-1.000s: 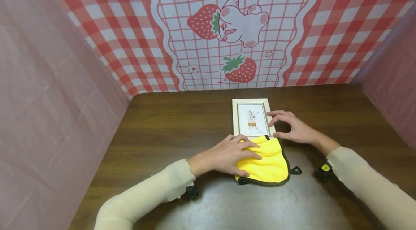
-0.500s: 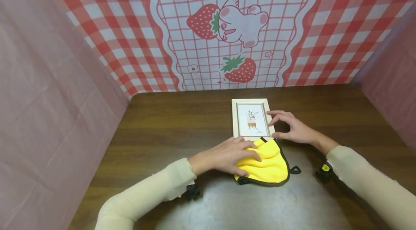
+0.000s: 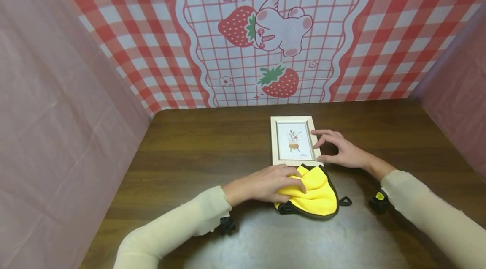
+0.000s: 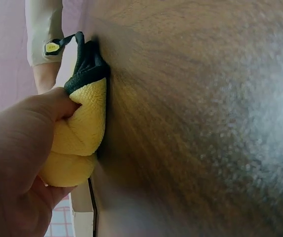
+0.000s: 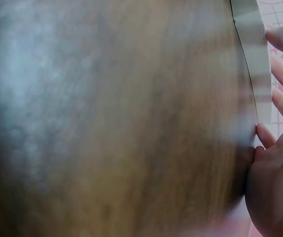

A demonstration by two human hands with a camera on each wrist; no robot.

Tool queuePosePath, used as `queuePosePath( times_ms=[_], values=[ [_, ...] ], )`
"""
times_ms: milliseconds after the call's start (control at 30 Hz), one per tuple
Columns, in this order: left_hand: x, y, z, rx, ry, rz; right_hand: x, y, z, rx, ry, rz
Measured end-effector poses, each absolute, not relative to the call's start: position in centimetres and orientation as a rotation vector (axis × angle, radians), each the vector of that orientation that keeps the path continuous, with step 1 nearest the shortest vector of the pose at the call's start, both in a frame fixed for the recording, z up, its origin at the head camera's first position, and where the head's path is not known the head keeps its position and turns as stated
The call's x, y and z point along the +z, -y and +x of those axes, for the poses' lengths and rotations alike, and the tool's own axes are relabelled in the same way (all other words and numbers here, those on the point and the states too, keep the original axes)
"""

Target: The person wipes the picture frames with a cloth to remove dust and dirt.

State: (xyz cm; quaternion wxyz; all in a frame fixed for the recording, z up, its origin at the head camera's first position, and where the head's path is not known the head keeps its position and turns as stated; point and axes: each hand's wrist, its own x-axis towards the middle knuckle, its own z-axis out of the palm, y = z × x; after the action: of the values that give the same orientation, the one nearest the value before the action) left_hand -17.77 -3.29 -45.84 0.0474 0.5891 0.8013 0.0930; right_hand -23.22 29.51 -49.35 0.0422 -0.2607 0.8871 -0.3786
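Observation:
My left hand (image 3: 271, 183) grips a yellow cloth (image 3: 317, 191) with black edging and a small black hanging loop. In the left wrist view the thumb digs into the folded cloth (image 4: 82, 123), bunching it over the table. Just beyond the cloth, a cream picture frame (image 3: 276, 142) lies flat, showing a print of a plant in an orange pot. The cloth's far edge is right at the frame's near side. My right hand (image 3: 343, 150) rests its thumb and fingertips along the frame's right side; in the right wrist view they touch the frame's edge (image 5: 257, 54).
A brown wooden table (image 3: 205, 142) lies under everything, with a glossy patch of reflected light in front. Behind it hangs a red checked strawberry curtain (image 3: 152, 36). Pink cloth walls (image 3: 68, 104) stand on both sides. A small black camera (image 3: 379, 202) sits at each wrist.
My left hand has drawn the cloth slightly toward me, so the frame's near edge now shows, and the cloth is more bunched. My right hand has stayed at the frame's side.

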Motion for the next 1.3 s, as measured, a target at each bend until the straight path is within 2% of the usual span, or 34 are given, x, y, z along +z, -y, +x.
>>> queuePosePath(
  times_ms=[300,767,1300],
  values=[
    [-46.0,3.7,-18.3,0.467,-2.396,1.831,-49.4,-29.5,-23.3,-1.151,-2.713,-0.795],
    [-44.1,6.8,-19.8,0.728,-2.456,1.807,-49.2,-29.4,-23.2,-1.153,-2.733,-0.812],
    [-43.7,11.5,-21.5,0.838,-2.560,1.542,-49.0,-29.3,-23.0,-1.164,-2.724,-0.807]
  ],
)
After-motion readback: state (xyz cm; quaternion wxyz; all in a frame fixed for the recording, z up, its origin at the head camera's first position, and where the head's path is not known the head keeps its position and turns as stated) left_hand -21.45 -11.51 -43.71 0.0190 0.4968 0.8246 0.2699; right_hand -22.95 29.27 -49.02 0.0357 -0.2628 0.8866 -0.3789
